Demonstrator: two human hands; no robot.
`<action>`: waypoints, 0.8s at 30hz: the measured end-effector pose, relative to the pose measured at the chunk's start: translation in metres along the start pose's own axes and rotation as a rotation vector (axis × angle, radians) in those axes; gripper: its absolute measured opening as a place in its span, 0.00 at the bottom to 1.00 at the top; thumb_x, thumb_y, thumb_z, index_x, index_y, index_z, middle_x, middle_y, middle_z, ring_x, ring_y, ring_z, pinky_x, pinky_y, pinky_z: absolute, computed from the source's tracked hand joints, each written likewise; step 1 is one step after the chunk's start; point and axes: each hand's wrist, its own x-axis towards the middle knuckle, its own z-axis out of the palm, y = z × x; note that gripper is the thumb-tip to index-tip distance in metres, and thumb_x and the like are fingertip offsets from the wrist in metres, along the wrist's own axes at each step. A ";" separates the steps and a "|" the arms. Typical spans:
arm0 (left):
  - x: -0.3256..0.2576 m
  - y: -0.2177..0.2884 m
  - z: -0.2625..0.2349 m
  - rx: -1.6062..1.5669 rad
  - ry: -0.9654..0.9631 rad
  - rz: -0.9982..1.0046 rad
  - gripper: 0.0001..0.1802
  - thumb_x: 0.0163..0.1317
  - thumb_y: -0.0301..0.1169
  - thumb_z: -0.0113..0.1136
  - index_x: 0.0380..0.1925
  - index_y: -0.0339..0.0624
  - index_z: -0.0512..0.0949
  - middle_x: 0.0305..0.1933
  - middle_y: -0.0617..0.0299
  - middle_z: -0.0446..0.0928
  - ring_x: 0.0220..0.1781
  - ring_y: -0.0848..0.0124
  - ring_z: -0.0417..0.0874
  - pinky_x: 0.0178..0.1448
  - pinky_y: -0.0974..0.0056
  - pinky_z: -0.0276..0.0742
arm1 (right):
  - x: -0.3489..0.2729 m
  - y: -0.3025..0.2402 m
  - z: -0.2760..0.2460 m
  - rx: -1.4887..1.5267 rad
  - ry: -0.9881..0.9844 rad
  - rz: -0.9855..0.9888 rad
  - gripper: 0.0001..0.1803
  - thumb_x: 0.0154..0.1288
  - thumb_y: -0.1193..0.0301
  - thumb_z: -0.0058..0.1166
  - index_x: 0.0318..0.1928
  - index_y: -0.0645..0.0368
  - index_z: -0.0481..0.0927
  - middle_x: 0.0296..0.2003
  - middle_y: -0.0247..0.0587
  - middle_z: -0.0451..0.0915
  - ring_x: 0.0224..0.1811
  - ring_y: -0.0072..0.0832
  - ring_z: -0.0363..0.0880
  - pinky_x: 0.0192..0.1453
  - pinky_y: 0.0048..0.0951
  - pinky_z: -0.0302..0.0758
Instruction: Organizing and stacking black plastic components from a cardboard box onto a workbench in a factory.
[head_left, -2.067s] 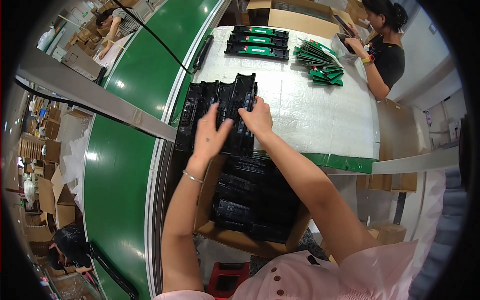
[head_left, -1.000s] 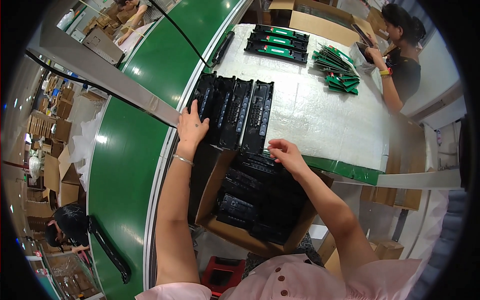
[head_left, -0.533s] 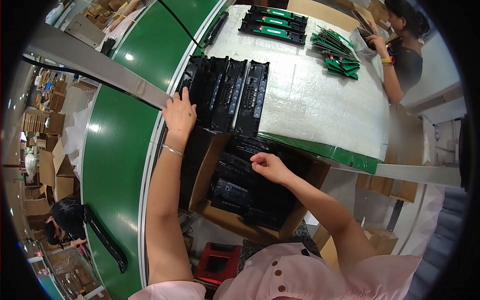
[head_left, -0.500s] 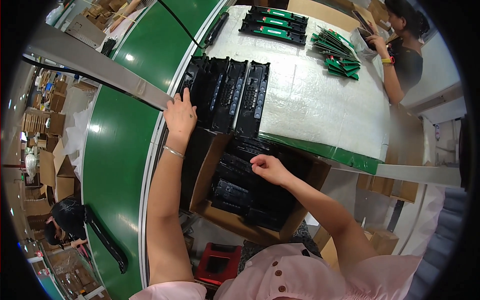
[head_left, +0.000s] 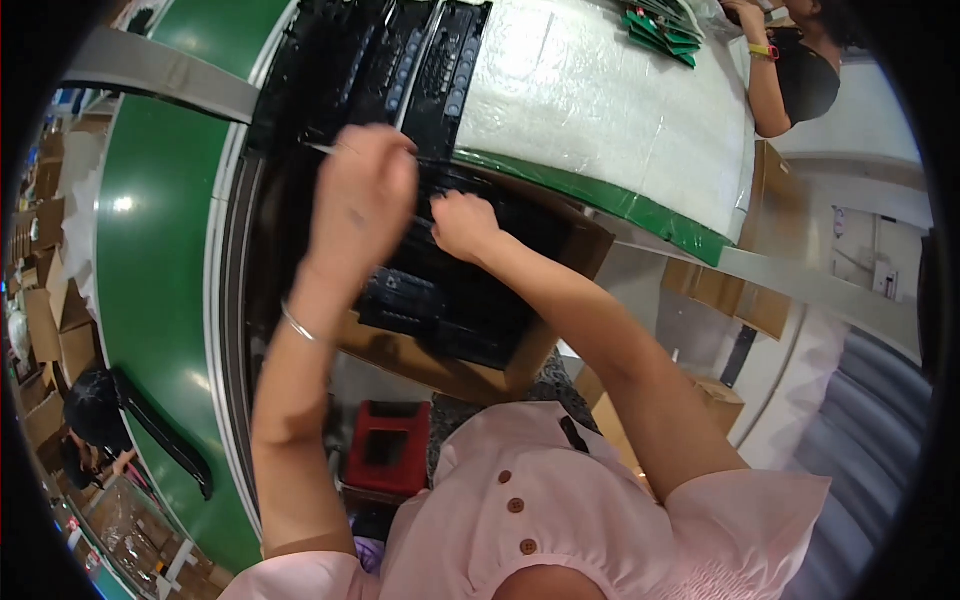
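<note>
My left hand (head_left: 368, 185) is over the near left end of the black panels, smeared by motion; its fingers look curled, but their tips do not show clearly. My right hand (head_left: 465, 225) is closed above the cardboard box (head_left: 420, 355), its fingertips against dark parts; what they hold, if anything, is hidden. Inside the box lie several black plastic panels (head_left: 400, 298). On the bench, more long black panels stand side by side, the rightmost black panel (head_left: 462, 70) showing a row of round grey spots.
Right of the panels spreads a white padded sheet (head_left: 600, 105) with a green edge (head_left: 600, 195). Green boards (head_left: 665, 40) lie on it near another person's arm (head_left: 768, 90). A green conveyor (head_left: 160, 250) runs along the left, below a grey metal bar (head_left: 160, 75). A red stool (head_left: 388, 447) stands below.
My view has shifted forward and to the right. My left hand has left the far panels and come back toward the box. My right hand has moved closer to the panels' near ends.
</note>
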 end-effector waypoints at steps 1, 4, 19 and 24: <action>-0.021 0.019 0.021 -0.084 -0.062 0.063 0.06 0.54 0.22 0.53 0.33 0.37 0.75 0.31 0.51 0.74 0.33 0.55 0.76 0.39 0.60 0.73 | 0.012 0.003 0.003 -0.047 -0.135 0.054 0.09 0.52 0.71 0.51 0.33 0.61 0.80 0.35 0.47 0.79 0.38 0.41 0.79 0.39 0.40 0.77; -0.075 0.059 0.091 -0.144 -0.113 0.024 0.06 0.55 0.23 0.49 0.33 0.32 0.69 0.34 0.43 0.68 0.39 0.48 0.70 0.45 0.53 0.67 | 0.025 0.013 0.053 -0.155 -0.050 0.222 0.10 0.54 0.72 0.50 0.36 0.60 0.81 0.38 0.45 0.79 0.37 0.38 0.79 0.36 0.39 0.75; -0.215 0.045 0.268 -0.544 -0.316 -0.827 0.14 0.57 0.30 0.51 0.39 0.28 0.69 0.42 0.37 0.67 0.47 0.44 0.69 0.52 0.50 0.68 | -0.084 0.153 0.245 -0.489 -0.766 0.182 0.10 0.56 0.74 0.49 0.38 0.56 0.81 0.39 0.40 0.81 0.42 0.32 0.81 0.40 0.30 0.78; -0.254 0.021 0.313 -0.286 -0.179 -0.843 0.15 0.56 0.32 0.52 0.33 0.26 0.71 0.38 0.36 0.69 0.41 0.45 0.72 0.48 0.51 0.71 | -0.108 0.157 0.291 -0.508 -0.975 0.131 0.12 0.54 0.70 0.51 0.40 0.58 0.79 0.41 0.41 0.80 0.45 0.34 0.79 0.45 0.32 0.77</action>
